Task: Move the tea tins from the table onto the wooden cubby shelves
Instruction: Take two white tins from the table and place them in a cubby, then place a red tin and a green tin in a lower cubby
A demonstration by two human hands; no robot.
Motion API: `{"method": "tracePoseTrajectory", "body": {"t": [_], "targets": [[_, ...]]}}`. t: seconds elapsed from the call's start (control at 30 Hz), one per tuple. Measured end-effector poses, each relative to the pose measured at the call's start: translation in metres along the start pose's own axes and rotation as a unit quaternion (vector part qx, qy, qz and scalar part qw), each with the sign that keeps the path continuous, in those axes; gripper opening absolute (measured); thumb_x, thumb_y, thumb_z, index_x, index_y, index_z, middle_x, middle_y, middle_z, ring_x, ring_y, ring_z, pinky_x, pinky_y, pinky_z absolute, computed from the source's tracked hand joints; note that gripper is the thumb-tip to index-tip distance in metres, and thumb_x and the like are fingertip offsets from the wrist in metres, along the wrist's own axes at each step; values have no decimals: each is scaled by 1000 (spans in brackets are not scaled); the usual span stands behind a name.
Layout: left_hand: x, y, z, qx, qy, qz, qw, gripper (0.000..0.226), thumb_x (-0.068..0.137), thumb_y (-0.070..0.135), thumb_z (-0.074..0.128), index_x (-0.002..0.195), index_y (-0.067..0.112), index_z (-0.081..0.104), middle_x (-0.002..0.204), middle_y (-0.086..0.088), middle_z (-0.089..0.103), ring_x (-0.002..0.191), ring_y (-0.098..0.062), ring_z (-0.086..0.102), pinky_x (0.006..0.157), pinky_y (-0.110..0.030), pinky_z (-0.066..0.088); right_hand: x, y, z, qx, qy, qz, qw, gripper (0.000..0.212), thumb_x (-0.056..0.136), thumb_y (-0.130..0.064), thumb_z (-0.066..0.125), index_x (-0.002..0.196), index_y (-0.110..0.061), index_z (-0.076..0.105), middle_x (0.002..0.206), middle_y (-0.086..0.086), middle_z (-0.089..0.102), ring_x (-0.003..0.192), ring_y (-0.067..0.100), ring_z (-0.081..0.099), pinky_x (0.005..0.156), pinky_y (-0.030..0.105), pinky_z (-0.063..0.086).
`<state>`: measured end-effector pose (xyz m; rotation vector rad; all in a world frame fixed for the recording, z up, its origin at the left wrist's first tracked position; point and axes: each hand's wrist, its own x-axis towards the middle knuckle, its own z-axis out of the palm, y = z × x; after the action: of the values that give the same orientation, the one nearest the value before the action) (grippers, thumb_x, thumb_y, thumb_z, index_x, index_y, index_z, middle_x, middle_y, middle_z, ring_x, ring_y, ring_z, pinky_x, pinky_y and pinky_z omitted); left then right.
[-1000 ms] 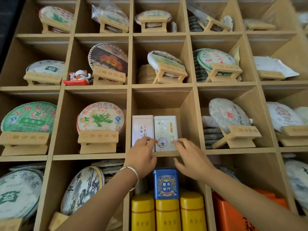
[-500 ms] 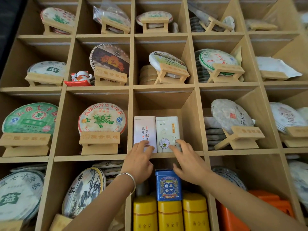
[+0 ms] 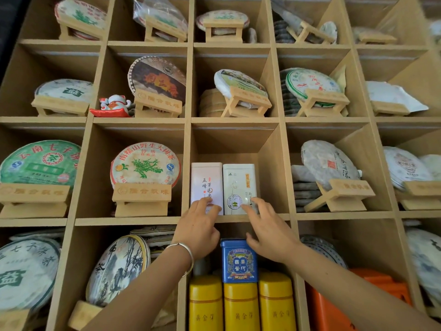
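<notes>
Two tall tea tins stand upright side by side in the middle cubby of the wooden shelves: a pale pink tin on the left and a white tin on the right. My left hand has its fingertips on the lower front of the pink tin, fingers spread. My right hand touches the lower front of the white tin with its fingertips. Neither hand grips a tin. In the cubby below, a blue tin rests on top of three yellow tins.
The surrounding cubbies hold round wrapped tea cakes on wooden stands, such as a green-printed cake. A red and white cat figurine sits one row up on the left. An orange box fills the lower right cubby.
Both hands have slid slightly back and down along the tin fronts, and the view has shifted a little. The two tins stay in place in the cubby.
</notes>
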<state>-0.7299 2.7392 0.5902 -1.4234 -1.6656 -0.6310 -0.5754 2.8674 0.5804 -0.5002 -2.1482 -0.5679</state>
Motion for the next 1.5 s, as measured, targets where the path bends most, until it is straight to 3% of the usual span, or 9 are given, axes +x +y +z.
{"method": "tracePoseTrajectory", "body": {"t": [0.27,0.47,0.6,0.8,0.93,1.07,1.17,1.33,1.5], "targets": [[-10,16,-10,-20,-42,68,997,43,84,30,51,126,24,47,128,3,45,114,-16,47,85,-31,51,-34,1,-39,-71,-28,27,997,59,88,-32,55,141,-15,35,146,13,32,133,27,36,106,36,39],[-27,67,-9,-108,-43,143,983,44,84,31,55,126,17,51,123,-5,53,113,-26,51,87,-36,48,-108,5,-99,-136,-64,111,982,52,85,-30,58,132,-13,43,130,12,44,117,28,47,89,37,45],[-44,133,-11,-147,-44,205,967,51,80,48,34,117,20,56,111,-7,61,104,-29,56,87,-38,45,-177,5,-149,-217,-141,207,944,47,82,-33,58,121,-9,44,120,16,45,108,34,48,81,42,46],[-78,258,-32,-257,-82,285,920,42,85,46,52,119,21,55,117,-7,58,110,-29,53,91,-38,45,-299,-10,-260,-317,-220,325,863,54,84,-41,60,126,-11,43,125,14,44,113,33,47,82,40,49],[-102,355,-67,-334,-124,351,866,43,86,44,50,124,21,52,124,-6,56,114,-28,50,90,-38,46,-382,-37,-358,-369,-223,407,805,58,82,-38,62,128,-9,43,120,17,46,110,38,49,85,46,50],[-144,457,-129,-400,-153,439,790,48,87,50,49,128,23,50,129,-6,53,119,-28,48,94,-39,44,-463,-91,-459,-437,-219,501,714,48,81,-34,61,119,-9,47,116,15,48,103,37,51,80,40,47],[-188,525,-188,-435,-165,503,728,50,88,49,51,132,27,48,132,-4,52,121,-27,47,98,-40,44,-520,-137,-531,-495,-232,551,631,47,77,-38,60,113,-9,50,110,16,50,99,39,52,79,44,49],[-256,605,-270,-480,-176,573,641,48,87,37,53,133,25,47,132,-6,52,122,-29,47,100,-42,43,-585,-202,-614,-530,-222,617,538,46,76,-33,63,111,-5,52,109,18,50,99,40,54,80,43,50],[-337,678,-361,-500,-176,624,574,50,89,41,54,135,24,46,134,-7,52,122,-28,49,101,-42,43,-663,-258,-683,-524,-248,668,466,47,79,-36,62,113,-6,48,112,17,48,105,39,52,85,45,49]]}}
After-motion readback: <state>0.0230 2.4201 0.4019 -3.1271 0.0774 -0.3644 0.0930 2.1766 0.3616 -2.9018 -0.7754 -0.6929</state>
